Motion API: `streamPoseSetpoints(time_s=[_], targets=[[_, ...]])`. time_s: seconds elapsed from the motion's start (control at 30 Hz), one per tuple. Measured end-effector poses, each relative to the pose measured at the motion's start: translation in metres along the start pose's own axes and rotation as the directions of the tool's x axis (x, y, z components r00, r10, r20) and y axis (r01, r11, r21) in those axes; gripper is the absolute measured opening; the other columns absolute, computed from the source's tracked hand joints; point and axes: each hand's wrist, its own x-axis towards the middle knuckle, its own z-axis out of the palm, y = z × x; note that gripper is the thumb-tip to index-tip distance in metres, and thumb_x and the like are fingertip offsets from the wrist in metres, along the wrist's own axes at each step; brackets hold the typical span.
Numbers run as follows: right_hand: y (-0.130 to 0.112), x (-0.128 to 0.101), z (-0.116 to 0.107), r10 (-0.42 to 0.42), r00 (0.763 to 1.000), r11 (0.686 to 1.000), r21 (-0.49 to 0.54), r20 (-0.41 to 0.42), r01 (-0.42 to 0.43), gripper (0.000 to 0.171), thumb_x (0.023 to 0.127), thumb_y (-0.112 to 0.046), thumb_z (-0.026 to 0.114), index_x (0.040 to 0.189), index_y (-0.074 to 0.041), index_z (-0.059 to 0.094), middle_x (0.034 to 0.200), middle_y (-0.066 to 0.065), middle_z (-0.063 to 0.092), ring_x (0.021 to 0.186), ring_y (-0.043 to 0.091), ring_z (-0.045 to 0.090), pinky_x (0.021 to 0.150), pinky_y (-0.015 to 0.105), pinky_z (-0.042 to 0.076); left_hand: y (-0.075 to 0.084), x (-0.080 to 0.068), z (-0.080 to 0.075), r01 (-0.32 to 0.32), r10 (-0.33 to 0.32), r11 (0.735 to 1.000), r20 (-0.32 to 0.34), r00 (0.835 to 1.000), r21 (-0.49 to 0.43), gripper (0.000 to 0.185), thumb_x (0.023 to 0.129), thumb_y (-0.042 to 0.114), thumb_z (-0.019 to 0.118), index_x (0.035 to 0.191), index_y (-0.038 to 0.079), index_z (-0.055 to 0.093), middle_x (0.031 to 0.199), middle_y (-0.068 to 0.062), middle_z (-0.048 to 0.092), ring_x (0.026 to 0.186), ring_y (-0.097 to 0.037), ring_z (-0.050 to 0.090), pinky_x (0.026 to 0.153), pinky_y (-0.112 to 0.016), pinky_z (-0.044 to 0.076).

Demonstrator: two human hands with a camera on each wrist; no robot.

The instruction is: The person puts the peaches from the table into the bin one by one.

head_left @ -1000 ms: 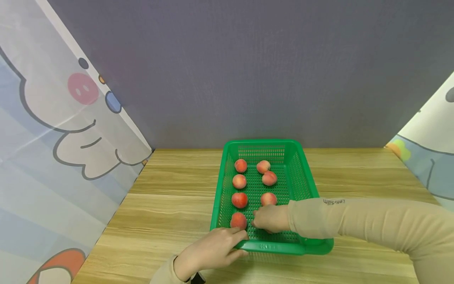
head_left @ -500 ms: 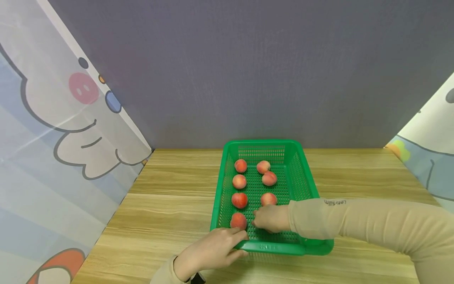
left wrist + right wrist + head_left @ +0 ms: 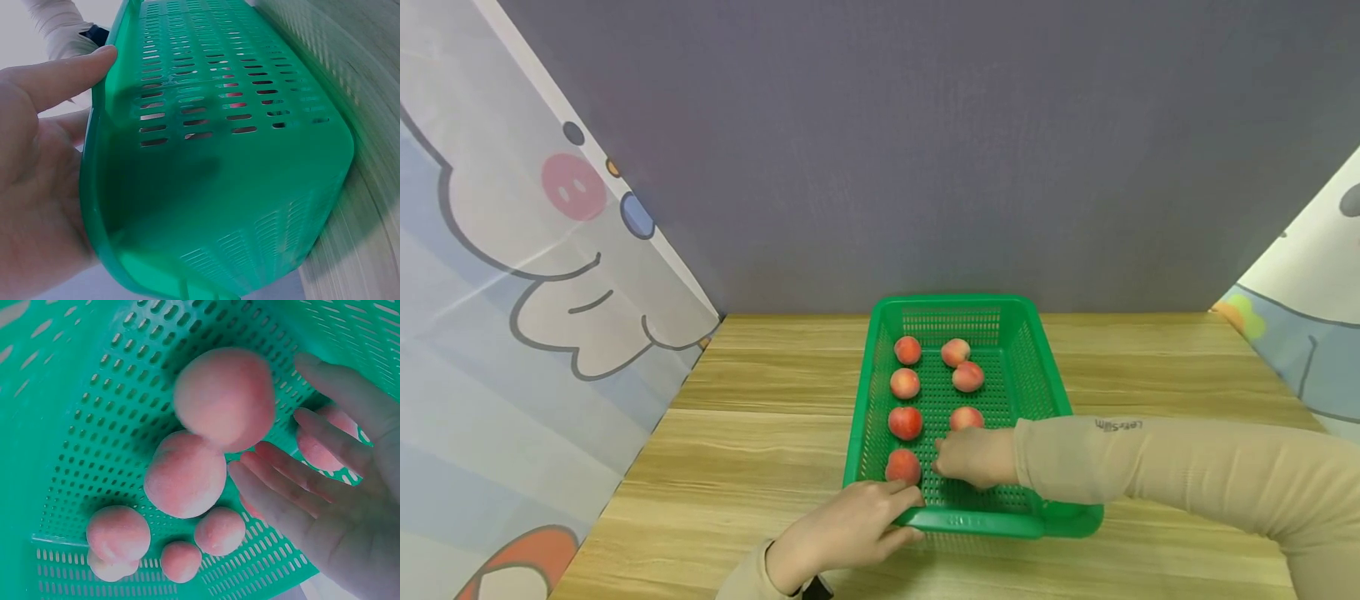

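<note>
A green plastic basket with slotted walls holds several peaches. My left hand grips its near rim at the left corner, thumb outside; in the left wrist view the thumb lies along the rim. My right hand is down inside the basket, in its near half. In the right wrist view its fingers are spread and loosely bent beside a large peach, fingertips right at its edge. A second peach sits against that one. Another peach shows partly behind the fingers. The head view hides the near peach under the right hand.
A left column of peaches runs along the basket's left side; two peaches sit together farther back. The basket stands on a wood-grain table, with a grey wall behind and a cartoon-printed sheet at left.
</note>
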Motion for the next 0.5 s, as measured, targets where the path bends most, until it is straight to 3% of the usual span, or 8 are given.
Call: streamPoseSetpoints(time_s=[0.27,0.5], targets=[[-0.001,-0.005,-0.008,0.016,1.0,1.0,-0.001,-0.013,-0.016,0.054,0.068,-0.016,0.076,0.117,-0.024,0.057,0.126,0.002,0.05,0.107,0.018,0.051,0.08,0.025,0.046,0.0,0.0,0.0,-0.003,0.003,1.0,0.002,1.0,-0.015,0.019,0.083,0.026,0.061,0.094,0.012,0.056,0.086,0.005,0.058,0.066,0.005,0.047,0.06,-0.008,0.039],[0.007,-0.014,-0.019,-0.007,0.993,0.999,0.045,-0.114,0.013,0.047,0.07,-0.012,0.074,0.114,-0.018,0.059,0.117,0.005,0.055,0.098,0.018,0.055,0.073,0.023,0.047,-0.001,0.0,0.0,0.0,0.0,1.0,0.002,1.0,-0.01,0.019,0.084,0.027,0.06,0.094,0.012,0.056,0.086,0.006,0.058,0.066,0.005,0.047,0.06,-0.009,0.04]])
